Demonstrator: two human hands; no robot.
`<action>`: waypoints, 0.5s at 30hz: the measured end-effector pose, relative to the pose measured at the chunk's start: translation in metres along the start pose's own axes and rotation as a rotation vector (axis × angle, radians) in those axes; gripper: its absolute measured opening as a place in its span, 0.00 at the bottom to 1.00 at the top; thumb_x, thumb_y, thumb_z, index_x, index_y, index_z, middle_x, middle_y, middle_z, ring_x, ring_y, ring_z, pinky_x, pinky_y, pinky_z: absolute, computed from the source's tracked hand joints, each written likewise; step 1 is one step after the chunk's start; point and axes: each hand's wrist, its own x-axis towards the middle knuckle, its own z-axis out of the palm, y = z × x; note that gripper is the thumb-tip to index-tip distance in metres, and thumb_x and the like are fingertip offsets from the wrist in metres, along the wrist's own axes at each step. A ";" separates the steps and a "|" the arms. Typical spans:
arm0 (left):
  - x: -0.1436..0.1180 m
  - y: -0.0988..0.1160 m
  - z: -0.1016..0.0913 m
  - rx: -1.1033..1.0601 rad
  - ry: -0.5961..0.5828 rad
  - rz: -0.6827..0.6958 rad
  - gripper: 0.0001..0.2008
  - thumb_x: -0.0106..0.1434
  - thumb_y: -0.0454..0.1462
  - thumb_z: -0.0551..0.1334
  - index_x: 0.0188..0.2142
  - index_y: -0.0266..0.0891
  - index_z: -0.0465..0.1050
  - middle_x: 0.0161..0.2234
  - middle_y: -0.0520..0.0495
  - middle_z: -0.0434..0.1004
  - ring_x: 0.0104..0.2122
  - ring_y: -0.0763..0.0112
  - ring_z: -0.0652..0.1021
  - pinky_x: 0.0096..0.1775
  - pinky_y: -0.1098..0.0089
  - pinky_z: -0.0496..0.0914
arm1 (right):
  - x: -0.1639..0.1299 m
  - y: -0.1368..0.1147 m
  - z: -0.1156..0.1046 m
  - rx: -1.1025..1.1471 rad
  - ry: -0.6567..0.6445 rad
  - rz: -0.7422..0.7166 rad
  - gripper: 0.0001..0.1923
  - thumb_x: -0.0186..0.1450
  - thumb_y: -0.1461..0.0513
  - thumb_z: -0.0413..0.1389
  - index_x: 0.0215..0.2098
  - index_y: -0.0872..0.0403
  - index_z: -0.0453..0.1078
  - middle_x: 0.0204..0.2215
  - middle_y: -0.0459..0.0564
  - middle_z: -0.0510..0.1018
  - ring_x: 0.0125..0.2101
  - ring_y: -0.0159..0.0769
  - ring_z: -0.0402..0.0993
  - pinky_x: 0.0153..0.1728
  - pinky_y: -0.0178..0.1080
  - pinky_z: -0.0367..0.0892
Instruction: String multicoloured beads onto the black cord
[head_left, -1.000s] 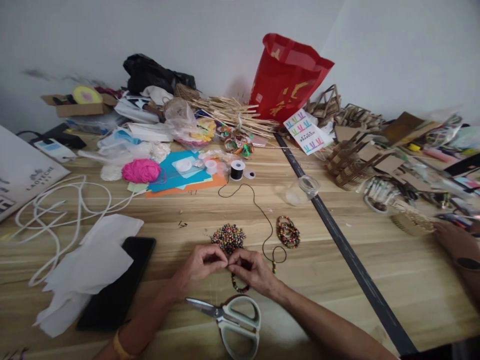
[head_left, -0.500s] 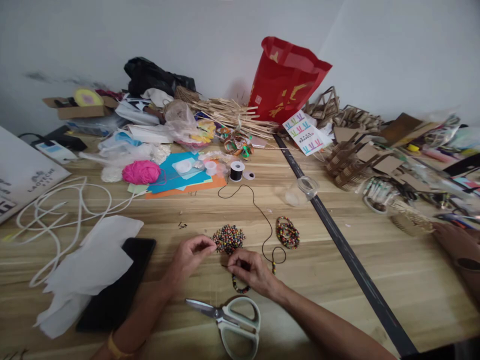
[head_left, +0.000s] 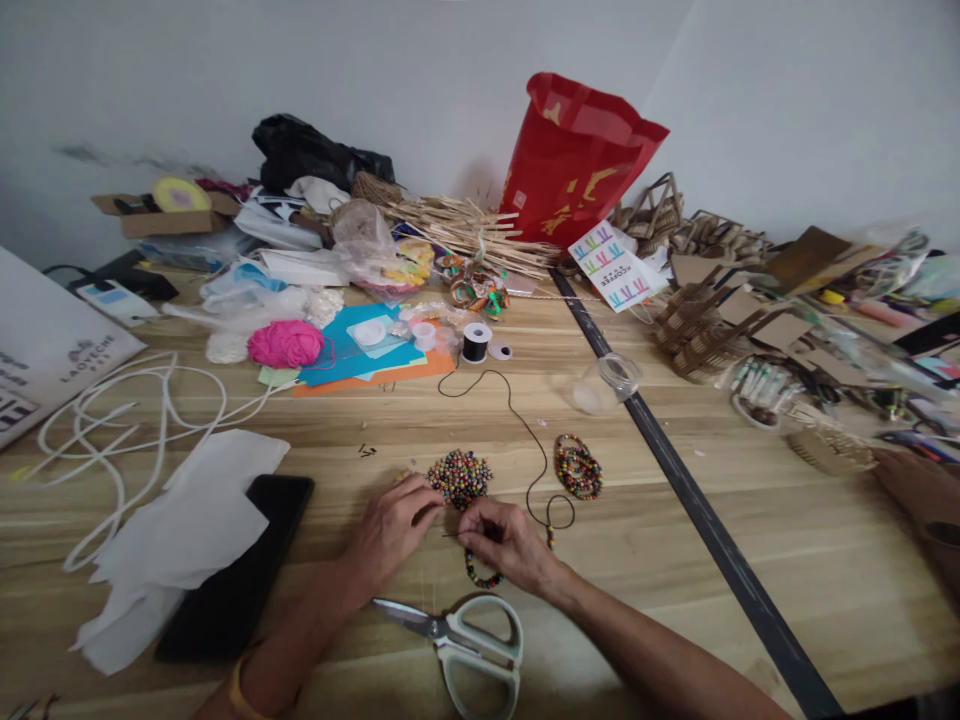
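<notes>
A heap of small multicoloured beads [head_left: 459, 478] lies on the wooden table. My left hand [head_left: 397, 525] is at its left edge, thumb and fingers pinched; whatever is between them is too small to make out. Right of it, below the heap, my right hand [head_left: 506, 543] pinches a thin black cord, whose short end pokes out to the left of the fingertips. A strung row of beads [head_left: 482, 575] hangs in a curve under that hand. The black cord [head_left: 534, 440] runs on past a few threaded beads [head_left: 551, 538] up to a spool [head_left: 475, 343].
Scissors [head_left: 450, 635] lie nearest me, and coiled bead bracelets [head_left: 577, 467] lie to the right. A black phone-like slab [head_left: 255, 570] sits under white tissue [head_left: 195, 500]. A clear cup [head_left: 604, 383] stands by the dark strip [head_left: 697, 510]. Another person's arm [head_left: 919, 510] rests at far right.
My left hand has moved slightly right and turned over toward the bead heap, its fingertips now at the heap's lower left edge. My right hand keeps its pinch in about the same place.
</notes>
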 end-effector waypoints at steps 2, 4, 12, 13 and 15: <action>0.000 0.001 0.000 0.086 -0.015 0.033 0.08 0.60 0.28 0.58 0.31 0.38 0.75 0.31 0.47 0.75 0.34 0.67 0.75 0.36 0.69 0.70 | 0.000 0.001 0.000 0.007 -0.002 0.004 0.06 0.60 0.63 0.56 0.27 0.57 0.69 0.22 0.44 0.68 0.23 0.28 0.62 0.25 0.30 0.58; 0.001 0.001 0.001 0.145 -0.009 0.065 0.07 0.60 0.29 0.58 0.32 0.39 0.75 0.31 0.47 0.75 0.34 0.67 0.74 0.37 0.68 0.70 | 0.000 0.002 0.001 0.035 -0.004 0.020 0.06 0.60 0.62 0.56 0.28 0.57 0.69 0.21 0.44 0.68 0.23 0.28 0.62 0.24 0.30 0.58; 0.004 -0.001 0.004 0.204 -0.002 0.068 0.07 0.60 0.28 0.59 0.32 0.36 0.75 0.32 0.45 0.75 0.34 0.64 0.75 0.37 0.66 0.70 | -0.001 0.003 0.001 0.102 -0.020 0.042 0.07 0.62 0.60 0.55 0.29 0.56 0.68 0.21 0.43 0.67 0.19 0.26 0.62 0.20 0.29 0.58; 0.003 -0.002 0.005 0.197 0.000 0.069 0.07 0.61 0.28 0.58 0.33 0.36 0.75 0.32 0.45 0.75 0.34 0.64 0.75 0.37 0.66 0.70 | -0.001 0.002 0.001 0.101 -0.021 0.045 0.07 0.62 0.61 0.55 0.29 0.56 0.68 0.20 0.42 0.66 0.19 0.26 0.62 0.20 0.29 0.57; 0.003 -0.002 0.006 0.179 0.009 0.074 0.07 0.61 0.27 0.58 0.33 0.35 0.75 0.32 0.45 0.75 0.34 0.64 0.75 0.37 0.66 0.70 | -0.001 0.001 0.000 0.090 -0.019 0.045 0.05 0.61 0.63 0.54 0.28 0.56 0.67 0.20 0.42 0.65 0.19 0.26 0.61 0.21 0.29 0.57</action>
